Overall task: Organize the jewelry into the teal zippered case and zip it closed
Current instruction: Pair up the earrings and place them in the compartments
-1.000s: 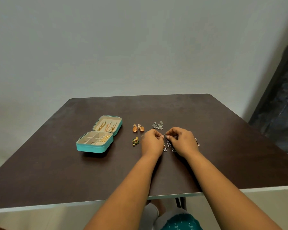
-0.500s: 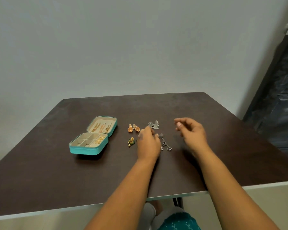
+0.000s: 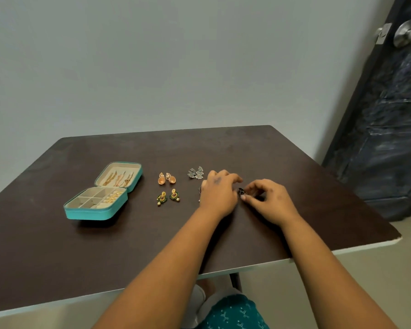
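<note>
arms: bare, no sleeves
left hand [image 3: 220, 194]: dark smudge on the back
right hand [image 3: 269, 201]: no rings
lap: teal cloth [image 3: 235, 314], pale print

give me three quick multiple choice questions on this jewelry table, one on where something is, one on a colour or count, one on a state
1. Where does the teal case sit relative to the orange earrings?
A. To their left
B. To their right
C. On top of them

2. How many green and gold earrings lie on the table?
A. One
B. Two
C. Four

3. What state is the case in?
A. Zipped shut
B. Open, lid laid back
C. Upside down

Answers:
1. A, the case is toward the table's left side, with the orange pair to its right.
2. B, two matching pieces lie side by side just nearer than the orange pair.
3. B, the compartments and the lid's lining with gold pieces both show.
</note>
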